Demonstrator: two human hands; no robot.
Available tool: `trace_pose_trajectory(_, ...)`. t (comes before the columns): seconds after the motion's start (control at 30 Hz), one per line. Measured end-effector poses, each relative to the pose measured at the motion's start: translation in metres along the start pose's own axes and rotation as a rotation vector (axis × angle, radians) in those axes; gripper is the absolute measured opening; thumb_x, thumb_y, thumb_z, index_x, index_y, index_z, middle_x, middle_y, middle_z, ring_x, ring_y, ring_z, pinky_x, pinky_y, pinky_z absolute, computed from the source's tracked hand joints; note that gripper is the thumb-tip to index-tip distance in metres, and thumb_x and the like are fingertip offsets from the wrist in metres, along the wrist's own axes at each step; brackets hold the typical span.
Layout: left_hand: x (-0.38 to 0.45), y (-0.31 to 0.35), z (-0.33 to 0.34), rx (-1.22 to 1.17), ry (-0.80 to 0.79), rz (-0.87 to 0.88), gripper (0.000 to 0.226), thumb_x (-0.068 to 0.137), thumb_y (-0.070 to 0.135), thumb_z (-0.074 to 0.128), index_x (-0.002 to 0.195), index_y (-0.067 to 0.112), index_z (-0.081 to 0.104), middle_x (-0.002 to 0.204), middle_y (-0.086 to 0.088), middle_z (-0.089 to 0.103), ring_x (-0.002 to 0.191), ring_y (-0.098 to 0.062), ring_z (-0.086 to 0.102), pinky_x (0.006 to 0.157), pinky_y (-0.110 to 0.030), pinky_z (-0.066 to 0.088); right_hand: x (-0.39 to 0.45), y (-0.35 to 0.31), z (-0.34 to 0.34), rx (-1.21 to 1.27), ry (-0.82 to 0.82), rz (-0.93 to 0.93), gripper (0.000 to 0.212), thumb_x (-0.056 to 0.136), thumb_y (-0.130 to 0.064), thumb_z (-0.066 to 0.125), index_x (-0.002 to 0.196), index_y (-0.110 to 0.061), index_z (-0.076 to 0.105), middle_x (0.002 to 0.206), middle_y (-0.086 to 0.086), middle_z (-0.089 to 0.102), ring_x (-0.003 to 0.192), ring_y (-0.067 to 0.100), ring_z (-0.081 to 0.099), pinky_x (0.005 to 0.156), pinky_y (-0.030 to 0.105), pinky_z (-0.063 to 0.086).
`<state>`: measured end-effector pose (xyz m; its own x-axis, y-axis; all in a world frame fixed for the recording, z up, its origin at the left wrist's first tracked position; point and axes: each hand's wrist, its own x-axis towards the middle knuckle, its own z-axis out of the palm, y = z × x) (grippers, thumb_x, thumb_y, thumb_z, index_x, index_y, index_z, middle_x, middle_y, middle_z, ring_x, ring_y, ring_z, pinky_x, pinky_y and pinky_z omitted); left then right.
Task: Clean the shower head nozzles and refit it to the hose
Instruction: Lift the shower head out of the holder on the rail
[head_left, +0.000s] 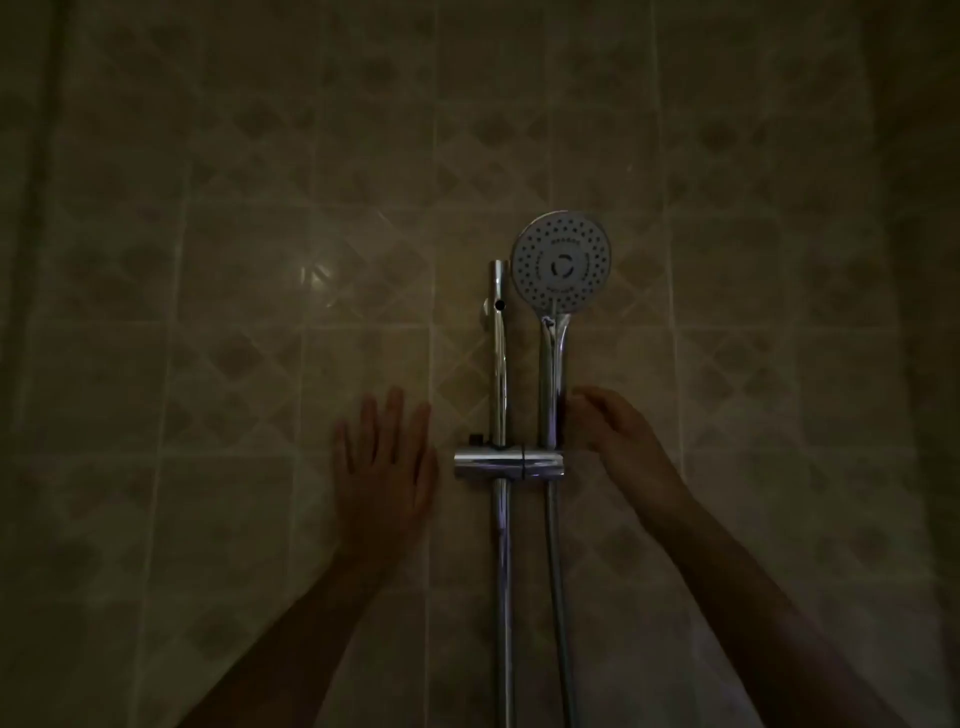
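A chrome shower head (561, 262) with a round grey nozzle face stands upright in its holder (509, 462) on the wall rail. Its chrome handle (549, 374) runs down into the holder, and the hose (558, 587) hangs below it. My right hand (610, 431) is at the handle's right side, fingers curled against it just above the holder; whether they wrap around it is hard to tell in the dim light. My left hand (384, 462) is flat and spread against the tiles, left of the rail, holding nothing.
A vertical chrome rail (500, 364) runs down the beige patterned wall tiles (249, 322), with the sliding holder clamped on it. The room is dim. Darker wall corners show at the far left and far right.
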<state>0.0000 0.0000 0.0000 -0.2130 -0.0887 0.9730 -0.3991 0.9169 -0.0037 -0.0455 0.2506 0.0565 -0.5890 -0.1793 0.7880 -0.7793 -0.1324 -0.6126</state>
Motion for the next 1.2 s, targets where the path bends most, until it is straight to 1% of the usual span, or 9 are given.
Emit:
trace_pose_trajectory(0.07,0.002,-0.001,-0.001,-0.010,0.027,-0.014,0.054,0.096,0.042,0.030,0.148,0.031,0.020,0.159,-0.001,0.012,0.148,-0.026,0.007,0.117,-0.054,0.011,0.008,-0.004,0.006,0.046,-0.061,-0.002,0.025,0.098,-0.030,0.052,0.114,-0.014,0.063,0.100,-0.004,0.070,0.085,0.001,0.065,0.076,0.017,0.049)
trace_pose_trajectory(0.17,0.001,-0.004,0.009,0.025,0.064,0.000,0.054,0.096,0.041,0.031,0.148,0.033,0.018,0.159,-0.001,0.012,0.148,-0.025,0.008,0.117,-0.054,0.010,0.019,-0.011,0.018,0.044,-0.120,-0.008,0.025,0.098,-0.032,0.051,0.105,-0.010,0.063,0.087,-0.001,0.067,0.073,-0.002,0.062,0.070,0.018,0.048)
trace_pose_trajectory(0.27,0.000,-0.005,0.014,0.033,0.065,-0.003,0.054,0.097,0.041,0.029,0.148,0.033,0.016,0.160,0.000,0.011,0.148,-0.026,0.007,0.117,-0.054,0.011,0.026,-0.008,0.025,0.048,-0.120,-0.005,0.031,0.099,-0.035,0.049,0.101,-0.009,0.065,0.099,0.013,0.070,0.084,0.012,0.065,0.080,0.031,0.050)
trace_pose_trajectory(0.33,0.000,-0.006,0.014,0.047,0.054,-0.008,0.054,0.097,0.041,0.028,0.149,0.034,0.014,0.160,0.000,0.009,0.148,-0.025,0.005,0.117,-0.054,0.011,0.027,-0.005,0.028,0.125,-0.114,0.027,0.031,0.100,-0.033,0.046,0.098,-0.008,0.064,0.102,0.015,0.071,0.086,0.019,0.066,0.084,0.038,0.052)
trace_pose_trajectory(0.47,0.000,-0.004,0.012,0.039,0.068,-0.009,0.055,0.096,0.041,0.030,0.148,0.034,0.015,0.160,0.001,0.010,0.148,-0.024,0.006,0.117,-0.053,0.012,0.028,0.000,0.032,0.214,-0.116,0.038,0.033,0.102,-0.028,0.044,0.099,0.001,0.061,0.089,0.016,0.069,0.082,0.025,0.065,0.083,0.043,0.053)
trace_pose_trajectory(0.57,0.000,-0.005,0.012,0.036,0.080,-0.010,0.055,0.095,0.040,0.032,0.148,0.033,0.018,0.159,0.001,0.013,0.148,-0.024,0.008,0.116,-0.053,0.013,0.031,0.005,0.034,0.270,-0.133,0.033,0.028,0.101,-0.026,0.046,0.096,-0.003,0.060,0.078,0.008,0.066,0.075,0.025,0.062,0.080,0.048,0.051)
trace_pose_trajectory(0.77,0.001,-0.004,0.012,0.032,0.084,-0.016,0.055,0.095,0.040,0.032,0.148,0.034,0.019,0.159,0.001,0.015,0.147,-0.024,0.011,0.116,-0.053,0.014,0.035,0.009,0.037,0.430,-0.161,0.058,0.020,0.101,-0.022,0.047,0.104,-0.004,0.054,0.075,0.005,0.058,0.065,0.020,0.054,0.061,0.038,0.044)
trace_pose_trajectory(0.93,0.000,-0.005,0.012,0.029,0.095,-0.012,0.054,0.095,0.040,0.031,0.148,0.033,0.020,0.159,0.001,0.016,0.147,-0.024,0.011,0.116,-0.053,0.015,0.034,0.007,0.037,0.472,-0.176,0.054,0.017,0.101,-0.019,0.046,0.097,-0.004,0.054,0.074,0.005,0.057,0.064,0.020,0.051,0.057,0.035,0.044)
trace_pose_trajectory(1.2,0.001,-0.004,0.011,0.016,0.072,-0.019,0.053,0.095,0.040,0.032,0.147,0.034,0.022,0.159,0.002,0.015,0.148,-0.022,0.009,0.116,-0.052,0.014,0.037,-0.006,0.035,0.421,-0.112,0.047,0.023,0.102,-0.021,0.046,0.108,-0.001,0.057,0.076,0.008,0.058,0.062,0.016,0.056,0.058,0.033,0.048)
